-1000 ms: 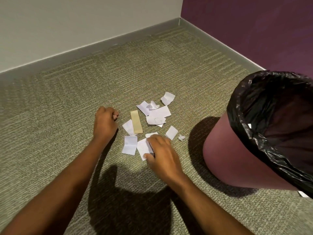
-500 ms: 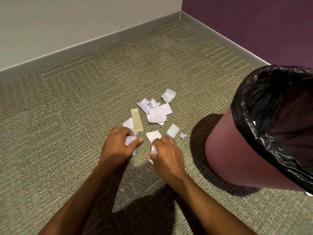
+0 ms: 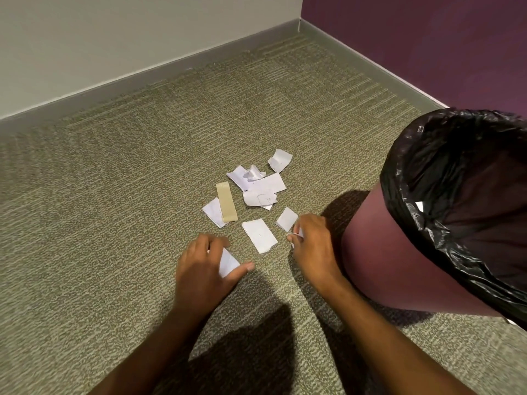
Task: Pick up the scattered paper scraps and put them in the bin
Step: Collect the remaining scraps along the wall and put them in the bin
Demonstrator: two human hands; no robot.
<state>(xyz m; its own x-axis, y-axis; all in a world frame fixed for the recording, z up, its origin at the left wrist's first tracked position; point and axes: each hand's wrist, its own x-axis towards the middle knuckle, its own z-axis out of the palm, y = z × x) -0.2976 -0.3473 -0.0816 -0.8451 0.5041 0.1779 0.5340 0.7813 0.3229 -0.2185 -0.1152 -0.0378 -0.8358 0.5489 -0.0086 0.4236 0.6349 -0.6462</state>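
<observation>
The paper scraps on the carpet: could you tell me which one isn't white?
The tan strip, a long narrow piece overlapping a white scrap at the pile's left.

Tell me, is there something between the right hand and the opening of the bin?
Nothing visible. The right hand, pinching a small white scrap, is beside the bin; the black-lined opening is uncovered, above and to its right.

maroon plastic bin with black liner [image 3: 379, 252]: right edge of olive carpet floor [image 3: 114, 195] | white and tan paper scraps [image 3: 256, 192]: mid-floor, left of bin | both hands: nearer than scraps
</observation>
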